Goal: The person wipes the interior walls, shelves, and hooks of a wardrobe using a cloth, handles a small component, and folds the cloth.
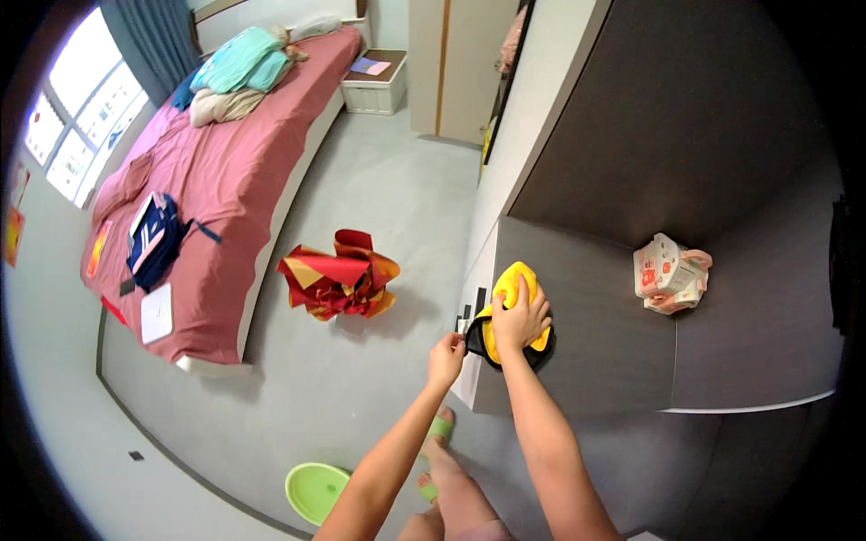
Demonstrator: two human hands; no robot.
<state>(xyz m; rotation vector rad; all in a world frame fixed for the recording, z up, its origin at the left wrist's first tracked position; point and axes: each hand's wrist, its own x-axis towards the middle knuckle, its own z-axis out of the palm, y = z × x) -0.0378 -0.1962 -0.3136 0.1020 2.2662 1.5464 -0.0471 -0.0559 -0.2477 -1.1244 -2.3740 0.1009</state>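
A yellow cloth with a black border (511, 281) lies bunched on the dark grey surface of an open cabinet (586, 361), close to its left edge. My right hand (521, 320) rests over it from above, fingers curled round the yellow folds. At the cabinet's pale side, my left hand (446, 361) pinches the cloth's black edge, with thumb and fingertips together. Part of the cloth is hidden under my right hand. Farther right on the same surface stands a white and pink container with a handle (666, 273).
Left of the cabinet, a red and gold paper wrapping (341, 278) sits on the grey floor (379, 180). A green basin (316, 491) is near my slippered feet. The bed (244, 171) holds a dark blue backpack (155, 239) and bedding. Dark handles (480, 299) line the cabinet's side.
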